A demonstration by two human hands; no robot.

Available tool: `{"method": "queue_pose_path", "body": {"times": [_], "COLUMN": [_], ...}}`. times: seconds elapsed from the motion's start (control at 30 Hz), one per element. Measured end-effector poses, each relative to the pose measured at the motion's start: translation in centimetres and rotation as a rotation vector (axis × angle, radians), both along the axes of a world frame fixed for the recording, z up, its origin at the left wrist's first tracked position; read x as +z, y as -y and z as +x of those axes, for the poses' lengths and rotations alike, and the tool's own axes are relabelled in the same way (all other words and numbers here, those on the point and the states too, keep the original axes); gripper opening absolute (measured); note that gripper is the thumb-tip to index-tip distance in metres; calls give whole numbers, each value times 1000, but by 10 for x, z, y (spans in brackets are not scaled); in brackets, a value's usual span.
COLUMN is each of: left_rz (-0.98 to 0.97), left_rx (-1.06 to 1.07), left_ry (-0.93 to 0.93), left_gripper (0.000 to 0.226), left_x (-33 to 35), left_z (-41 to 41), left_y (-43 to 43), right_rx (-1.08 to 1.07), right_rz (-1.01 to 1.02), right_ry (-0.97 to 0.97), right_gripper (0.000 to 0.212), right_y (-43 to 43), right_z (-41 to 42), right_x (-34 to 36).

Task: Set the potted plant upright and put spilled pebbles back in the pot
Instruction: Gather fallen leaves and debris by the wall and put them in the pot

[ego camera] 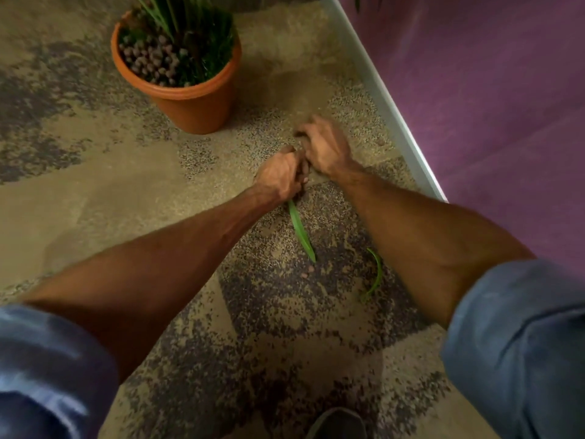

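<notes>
An orange pot [190,103] stands upright on the carpet at the upper left, with green leaves and brown pebbles [148,58] inside it. Both hands meet on the floor to the right of and nearer than the pot. My left hand [280,175] is curled, palm toward the right hand, with brown pebbles showing between its fingers. My right hand [326,147] is blurred, fingers bent down against the carpet beside the left hand. A loose pebble [307,275] lies on the carpet below the hands.
A green leaf [300,231] lies on the carpet under my left wrist, and a thinner curled leaf [376,274] lies by my right forearm. A white skirting strip [380,93] and purple wall [490,106] run along the right. A dark shoe [337,423] shows at the bottom.
</notes>
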State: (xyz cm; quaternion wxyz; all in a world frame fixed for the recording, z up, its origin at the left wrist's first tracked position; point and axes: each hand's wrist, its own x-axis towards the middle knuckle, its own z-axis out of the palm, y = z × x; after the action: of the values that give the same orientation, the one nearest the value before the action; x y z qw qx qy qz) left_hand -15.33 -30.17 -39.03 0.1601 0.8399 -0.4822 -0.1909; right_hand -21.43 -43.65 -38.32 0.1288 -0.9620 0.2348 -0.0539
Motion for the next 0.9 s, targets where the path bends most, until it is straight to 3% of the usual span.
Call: {"method": "queue_pose_path", "body": {"times": [0.17,0.27,0.5,0.7,0.9], "left_rz": [-43,-34,-38,-45,-201], "left_rx": [-64,-207,-407,-354,-370], "left_ry": [-134,-179,-62,-52,-104], "left_gripper": [13,12,18,18,14], "left_x": [7,8,5,12,16], "left_z": [0,-4,-6,-8,-40], "left_y": [-14,-26,-35,-30,-14], "right_rx": [108,-6,-233,-374,-409], "right_rz": [-103,-122,-56,-206,-262], "right_ry": [-9,67,63,100,-71], "right_gripper": [20,20,24,23,27], "right_y": [-3,-5,12,25,64], "right_z": [-2,-5,-27,-64,-90], "right_x": [4,5,1,4,11]}}
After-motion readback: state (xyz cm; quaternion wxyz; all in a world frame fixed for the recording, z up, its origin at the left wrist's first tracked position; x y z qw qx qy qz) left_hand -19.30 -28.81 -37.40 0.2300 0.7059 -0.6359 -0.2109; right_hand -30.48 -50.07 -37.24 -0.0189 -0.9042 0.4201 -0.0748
